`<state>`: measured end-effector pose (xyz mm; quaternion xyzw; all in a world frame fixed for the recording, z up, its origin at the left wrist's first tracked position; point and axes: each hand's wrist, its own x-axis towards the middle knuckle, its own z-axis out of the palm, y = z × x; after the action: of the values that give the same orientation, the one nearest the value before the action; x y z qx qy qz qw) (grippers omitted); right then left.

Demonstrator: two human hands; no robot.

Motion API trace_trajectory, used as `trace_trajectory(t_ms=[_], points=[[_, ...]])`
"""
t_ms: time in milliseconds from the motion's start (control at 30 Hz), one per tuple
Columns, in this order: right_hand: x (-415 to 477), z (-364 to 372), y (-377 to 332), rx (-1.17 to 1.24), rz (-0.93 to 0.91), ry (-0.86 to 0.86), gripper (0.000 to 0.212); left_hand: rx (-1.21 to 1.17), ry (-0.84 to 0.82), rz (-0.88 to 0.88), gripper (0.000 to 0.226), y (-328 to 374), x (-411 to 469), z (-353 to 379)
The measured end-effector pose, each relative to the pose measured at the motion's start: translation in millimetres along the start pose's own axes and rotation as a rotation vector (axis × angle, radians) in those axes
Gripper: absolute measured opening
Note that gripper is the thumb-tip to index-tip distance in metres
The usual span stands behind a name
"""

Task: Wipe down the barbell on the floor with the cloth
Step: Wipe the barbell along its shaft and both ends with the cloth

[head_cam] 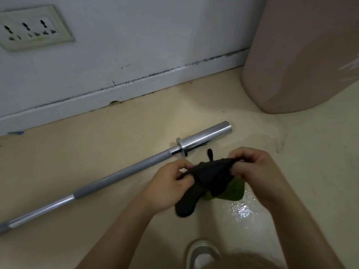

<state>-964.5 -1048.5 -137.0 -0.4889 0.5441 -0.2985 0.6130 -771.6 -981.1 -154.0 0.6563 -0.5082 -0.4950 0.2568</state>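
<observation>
Barbell (pixel 116 175) lies untouched on floor (pixel 97 133); left hand (pixel 167 188) and right hand (pixel 254 171) pinch dark cloth (pixel 207 179), apparently bunching it to wipe.

Left hand (pixel 171 184): fingers curled, pinching one end of a dark grey crumpled cloth (pixel 210 178) | Right hand (pixel 258 167): pinching the opposite end | Left forearm (pixel 120 230), right forearm (pixel 303 220): bare, converging from the lower edge.

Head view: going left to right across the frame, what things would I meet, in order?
In order: wall socket → left hand → dark cloth, pinched by both hands → right hand → pink container. The barbell is left out: it spans from the left edge past mid-frame.
</observation>
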Motion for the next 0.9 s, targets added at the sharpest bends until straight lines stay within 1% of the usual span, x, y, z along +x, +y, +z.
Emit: trace_trajectory(t_ms=[67,100,133,167,200,233,267,300,333,400,433,467,500,533,567,600,667,700,767,800,833,867,900], points=[[7,-25,4,0.158,0.081,0.088,0.035,-0.122,-0.070,-0.094,0.010,4,0,-1],[10,-29,8,0.183,0.105,0.099,0.033,-0.166,-0.063,-0.110,0.012,6,2,0],[12,-28,12,0.147,0.121,0.064,0.028,-0.215,-0.035,-0.105,0.014,8,5,4],[11,-22,14,0.106,0.134,-0.037,0.017,-0.272,0.008,-0.096,0.014,10,9,8],[10,-12,15,0.074,0.166,-0.175,0.018,-0.325,0.060,-0.095,0.012,11,15,13],[12,-1,18,0.054,0.198,-0.301,0.033,-0.360,0.110,-0.108,0.009,13,23,18],[14,10,20,0.049,0.193,-0.375,0.044,-0.377,0.143,-0.122,0.008,15,27,20],[16,20,24,0.030,0.149,-0.367,0.048,-0.403,0.158,-0.134,0.010,17,30,20],[22,28,27,0.026,0.093,-0.294,0.048,-0.452,0.159,-0.146,0.012,16,37,17],[42,38,35,0.037,0.030,-0.073,0.037,-0.484,0.183,-0.171,0.015,7,50,8],[54,39,40,-0.033,-0.029,0.033,0.032,-0.394,0.245,-0.163,0.016,-3,57,3],[67,40,45,-0.177,-0.113,0.148,0.029,-0.196,0.328,-0.129,0.015,-16,64,-3],[81,42,51,-0.333,-0.201,0.258,0.027,0.059,0.393,-0.087,0.015,-29,71,-7],[93,47,56,-0.470,-0.282,0.328,0.028,0.302,0.410,-0.038,0.020,-42,77,-10],[105,57,59,-0.578,-0.344,0.338,0.029,0.485,0.379,0.004,0.028,-55,85,-10],[115,70,63,-0.682,-0.388,0.293,0.031,0.603,0.330,0.021,0.032,-67,93,-8],[126,102,77,-0.908,-0.464,0.169,0.036,0.687,0.289,0.013,0.030,-81,103,-5],[127,109,83,-0.971,-0.490,0.116,0.039,0.688,0.298,0.014,0.028,-83,106,-5],[131,99,85,-1.037,-0.553,-0.032,0.044,0.701,0.345,0.032,0.027,-85,107,-6],[136,81,83,-1.064,-0.565,-0.069,0.043,0.725,0.356,0.035,0.024,-85,106,-6],[144,58,80,-1.067,-0.511,-0.060,0.039,0.740,0.361,0.025,0.023,-84,105,-5],[155,33,77,-1.054,-0.425,0.009,0.035,0.742,0.368,0.009,0.025,-83,104,-3],[165,9,75,-1.020,-0.334,0.131,0.033,0.741,0.379,-0.003,0.028,-83,103,0]])
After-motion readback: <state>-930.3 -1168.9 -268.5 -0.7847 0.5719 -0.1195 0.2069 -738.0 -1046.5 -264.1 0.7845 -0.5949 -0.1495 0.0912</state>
